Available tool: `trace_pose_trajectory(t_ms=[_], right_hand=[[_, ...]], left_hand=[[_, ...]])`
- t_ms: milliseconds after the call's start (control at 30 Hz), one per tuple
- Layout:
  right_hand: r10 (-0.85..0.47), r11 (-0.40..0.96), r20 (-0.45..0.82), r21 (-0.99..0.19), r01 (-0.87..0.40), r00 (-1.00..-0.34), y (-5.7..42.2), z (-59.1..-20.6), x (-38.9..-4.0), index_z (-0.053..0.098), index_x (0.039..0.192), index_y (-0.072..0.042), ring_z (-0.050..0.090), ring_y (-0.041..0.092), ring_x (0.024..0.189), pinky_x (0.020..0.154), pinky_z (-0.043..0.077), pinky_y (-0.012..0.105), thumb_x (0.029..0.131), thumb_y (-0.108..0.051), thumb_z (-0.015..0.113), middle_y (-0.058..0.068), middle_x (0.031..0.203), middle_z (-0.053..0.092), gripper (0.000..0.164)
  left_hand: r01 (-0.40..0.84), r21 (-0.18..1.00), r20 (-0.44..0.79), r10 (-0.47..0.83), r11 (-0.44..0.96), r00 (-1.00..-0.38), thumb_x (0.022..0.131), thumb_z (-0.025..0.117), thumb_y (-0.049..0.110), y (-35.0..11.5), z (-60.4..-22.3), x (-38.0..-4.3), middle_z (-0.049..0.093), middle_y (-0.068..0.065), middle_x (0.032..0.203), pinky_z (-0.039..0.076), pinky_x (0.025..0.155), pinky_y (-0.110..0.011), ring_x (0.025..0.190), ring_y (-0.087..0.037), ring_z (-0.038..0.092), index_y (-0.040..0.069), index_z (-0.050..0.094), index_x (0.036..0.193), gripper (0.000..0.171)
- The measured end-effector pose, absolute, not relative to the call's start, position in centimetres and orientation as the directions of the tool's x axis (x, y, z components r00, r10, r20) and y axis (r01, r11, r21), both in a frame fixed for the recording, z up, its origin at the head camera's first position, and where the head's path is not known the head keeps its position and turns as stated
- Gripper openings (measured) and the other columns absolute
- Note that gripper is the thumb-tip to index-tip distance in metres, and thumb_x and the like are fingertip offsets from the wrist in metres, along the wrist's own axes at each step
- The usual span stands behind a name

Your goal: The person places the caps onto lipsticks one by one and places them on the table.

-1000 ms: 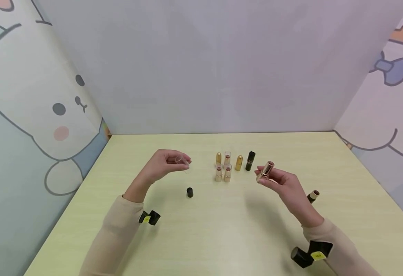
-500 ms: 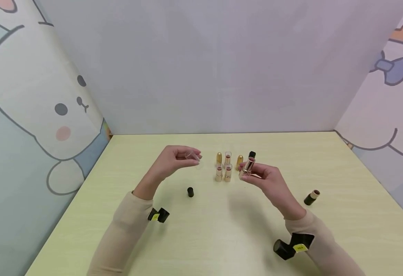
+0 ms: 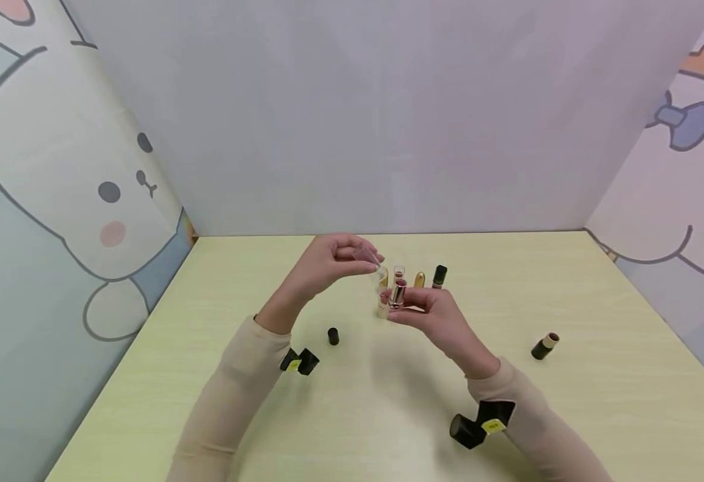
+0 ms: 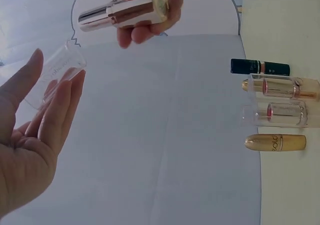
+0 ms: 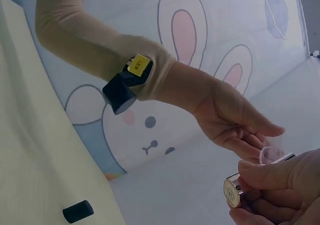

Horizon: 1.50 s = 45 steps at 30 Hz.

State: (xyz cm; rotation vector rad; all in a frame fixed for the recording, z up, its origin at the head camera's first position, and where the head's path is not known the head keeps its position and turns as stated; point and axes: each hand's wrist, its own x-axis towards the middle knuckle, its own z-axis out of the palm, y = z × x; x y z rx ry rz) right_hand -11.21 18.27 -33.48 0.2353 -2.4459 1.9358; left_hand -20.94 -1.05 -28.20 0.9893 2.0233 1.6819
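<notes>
My left hand pinches a clear lipstick cap between thumb and fingers, the cap tilted in the air. Facing it, my right hand grips a shiny rose-gold lipstick by its base, uncapped end up. In the left wrist view, the lipstick's bare end and the cap's mouth are close but apart. Behind the hands stand lipsticks: a gold bullet-shaped one, clear-capped ones and a black one. My right hand and its lipstick partly cover this group in the head view.
A small black cap stands on the pale yellow table, left of centre. An uncapped black lipstick with a gold collar is at the right. A grey-white back wall and cartoon-printed side panels enclose the table.
Both hands have come toward each other: my left hand moved right and away from me with the clear cap, my right hand moved left with the lipstick, now in front of the standing lipsticks.
</notes>
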Motion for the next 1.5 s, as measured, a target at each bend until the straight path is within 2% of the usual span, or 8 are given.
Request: trace_pose_trajectory(t_ms=[100, 267, 533, 900, 1200, 1500], right_hand=[[-0.126, 0.200, 0.097, -0.972, -0.121, -0.987, 17.9, -33.8, -11.3, 0.064, 0.107, 0.005, 0.063, 0.003, 0.090, 0.078, 0.053, 0.023, 0.080, -0.007, 0.070, 0.021, 0.108, 0.065, 0.031], [-0.131, 0.220, 0.105, -0.966, -0.132, -0.986, 17.7, -34.0, -11.3, 0.064, 0.108, 0.005, 0.064, 0.003, 0.090, 0.080, 0.054, 0.024, 0.079, -0.006, 0.070, 0.022, 0.109, 0.063, 0.032], [-0.120, 0.312, 0.138, -0.935, -0.169, -0.983, 17.6, -34.1, -11.2, 0.065, 0.108, 0.003, 0.065, 0.016, 0.092, 0.081, 0.053, 0.025, 0.078, -0.004, 0.070, 0.017, 0.105, 0.064, 0.031], [-0.096, 0.342, 0.150, -0.923, -0.174, -0.984, 17.8, -34.2, -11.2, 0.065, 0.111, 0.000, 0.064, 0.019, 0.093, 0.082, 0.053, 0.025, 0.078, -0.006, 0.071, 0.015, 0.106, 0.065, 0.034], [-0.081, 0.328, 0.140, -0.931, -0.159, -0.987, 17.8, -34.0, -11.2, 0.066, 0.108, 0.001, 0.063, 0.011, 0.089, 0.081, 0.053, 0.024, 0.078, -0.005, 0.071, 0.016, 0.105, 0.065, 0.031], [-0.039, 0.296, 0.114, -0.948, -0.121, -0.993, 17.9, -34.2, -11.4, 0.060, 0.119, -0.002, 0.063, 0.020, 0.093, 0.078, 0.054, 0.023, 0.078, -0.008, 0.072, 0.016, 0.108, 0.065, 0.043]], left_hand=[[0.304, 0.951, 0.175, 0.705, 0.060, -0.687, 0.081, 0.070, 0.012, -0.5, -27.7, -20.7, 0.070, -0.011, 0.099, 0.052, 0.086, -0.032, 0.092, -0.017, 0.067, 0.005, 0.066, 0.098, 0.019], [0.318, 0.946, 0.169, 0.742, 0.062, -0.649, 0.079, 0.071, 0.010, 0.1, -27.5, -20.4, 0.069, -0.011, 0.097, 0.054, 0.082, -0.033, 0.085, -0.018, 0.068, 0.004, 0.068, 0.098, 0.019], [0.379, 0.919, 0.147, 0.794, 0.111, -0.589, 0.078, 0.072, 0.011, 0.5, -27.6, -20.2, 0.070, -0.009, 0.095, 0.055, 0.075, -0.031, 0.078, -0.016, 0.068, 0.002, 0.068, 0.090, 0.015], [0.452, 0.866, 0.092, 0.821, 0.213, -0.563, 0.076, 0.075, 0.012, 0.9, -27.9, -19.8, 0.071, -0.010, 0.095, 0.053, 0.069, -0.024, 0.077, -0.010, 0.066, 0.003, 0.069, 0.096, 0.023], [0.470, 0.850, 0.079, 0.824, 0.239, -0.562, 0.076, 0.075, 0.012, 1.0, -28.1, -19.7, 0.071, -0.008, 0.090, 0.054, 0.070, -0.024, 0.076, -0.010, 0.065, 0.004, 0.069, 0.096, 0.023], [0.444, 0.862, 0.069, 0.811, 0.245, -0.581, 0.077, 0.074, 0.012, 1.2, -28.4, -19.8, 0.070, -0.008, 0.101, 0.054, 0.073, -0.025, 0.083, -0.011, 0.067, 0.005, 0.069, 0.099, 0.024]])
